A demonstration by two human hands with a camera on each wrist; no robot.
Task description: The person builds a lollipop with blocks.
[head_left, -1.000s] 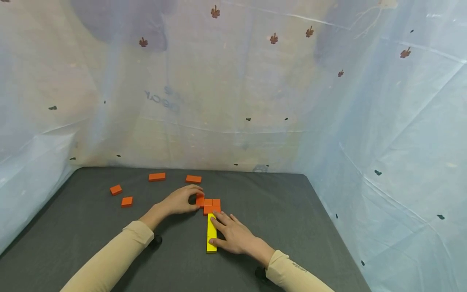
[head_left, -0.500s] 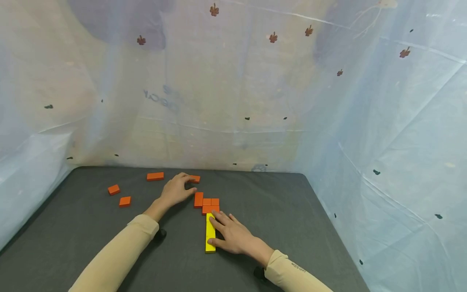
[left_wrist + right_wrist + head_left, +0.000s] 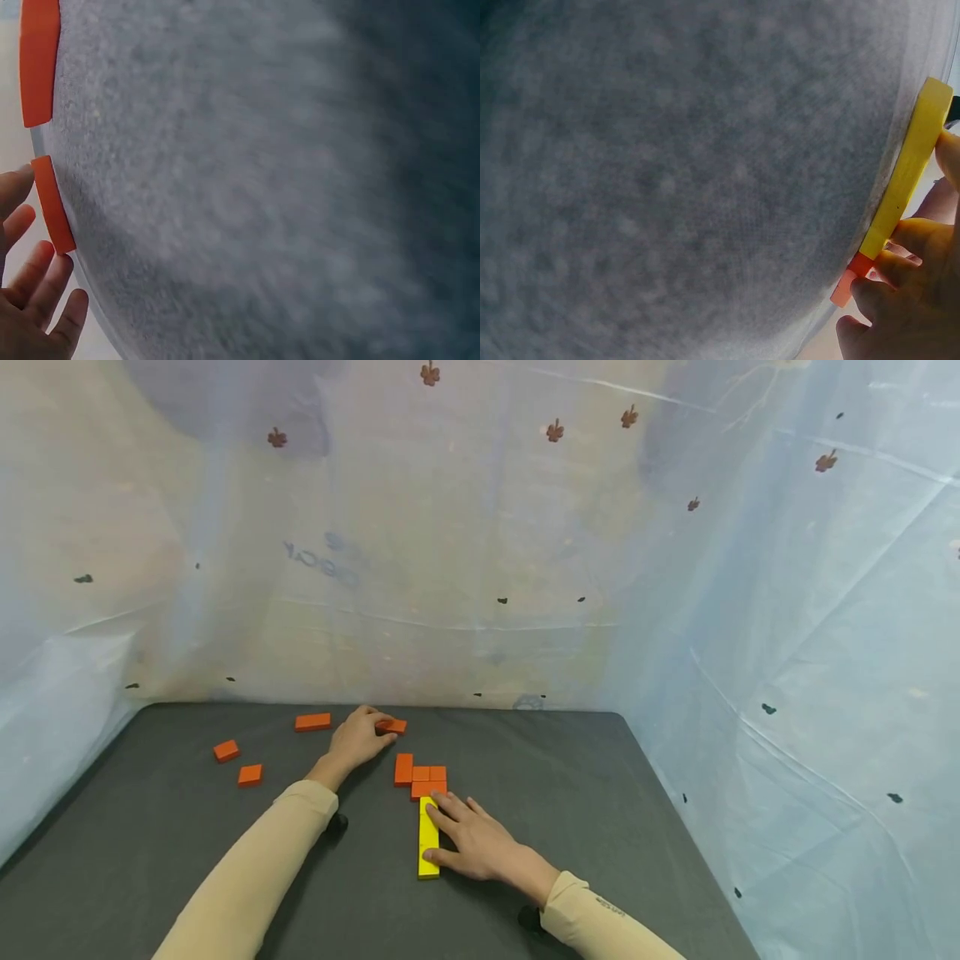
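Note:
My left hand (image 3: 356, 739) is at an orange rectangular block (image 3: 395, 727) near the table's back edge. In the left wrist view this block (image 3: 54, 206) sits between thumb and fingers, which pinch its two ends. My right hand (image 3: 480, 843) rests with spread fingers along a yellow bar (image 3: 427, 831); its fingertips reach the orange blocks at the bar's far end. Those blocks touch one another: a lengthwise piece (image 3: 403, 770) on the left, two small squares (image 3: 430, 773), and a crosswise piece (image 3: 422, 790) below them. The right wrist view shows thumb and fingers against the yellow bar (image 3: 907, 176).
Another orange rectangle (image 3: 312, 722) lies near the back edge, left of my left hand. Two small orange blocks (image 3: 227, 751) lie farther left on the dark grey table (image 3: 562, 793). Translucent plastic sheeting (image 3: 450, 568) hangs behind and beside the table.
My left hand has let go of the lengthwise orange piece beside the squares and moved back to the rear orange block, closing its fingers on it. The right hand stays on the yellow bar.

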